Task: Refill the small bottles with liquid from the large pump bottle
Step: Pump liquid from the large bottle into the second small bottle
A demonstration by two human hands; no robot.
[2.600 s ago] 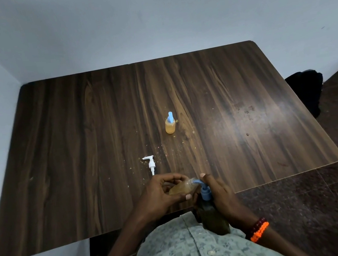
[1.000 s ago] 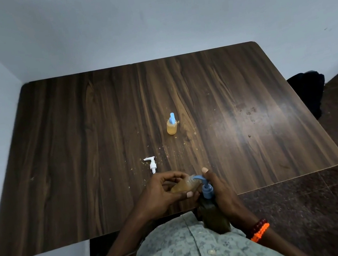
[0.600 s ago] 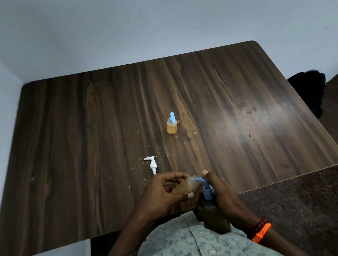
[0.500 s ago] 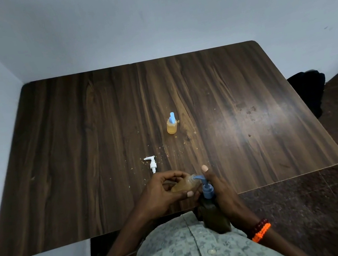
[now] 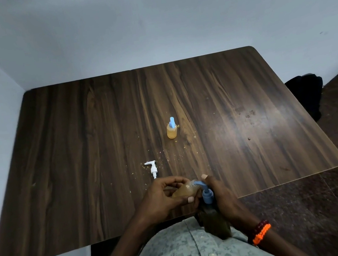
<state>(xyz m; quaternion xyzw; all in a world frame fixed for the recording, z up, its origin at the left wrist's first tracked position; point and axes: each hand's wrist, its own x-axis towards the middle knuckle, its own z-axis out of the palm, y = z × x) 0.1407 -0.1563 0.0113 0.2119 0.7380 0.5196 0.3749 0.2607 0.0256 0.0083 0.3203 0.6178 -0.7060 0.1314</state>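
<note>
The left hand [image 5: 165, 200] is curled round a small bottle [image 5: 183, 191], holding it tilted with its open neck against the blue spout of the pump bottle [image 5: 213, 215]. The right hand [image 5: 221, 196] is wrapped round the pump bottle's neck, one finger raised over the blue pump head. Both are held at the table's [image 5: 78, 140] near edge, the pump bottle's base down by the person's shirt. This looks like the filling step, with the small bottle partly full of amber liquid. Next comes another press on the pump head, keeping neck and spout aligned. Farther out lie a loose white pump cap [image 5: 153, 168] and a second bottle [image 5: 171, 129], capped and upright.
</note>
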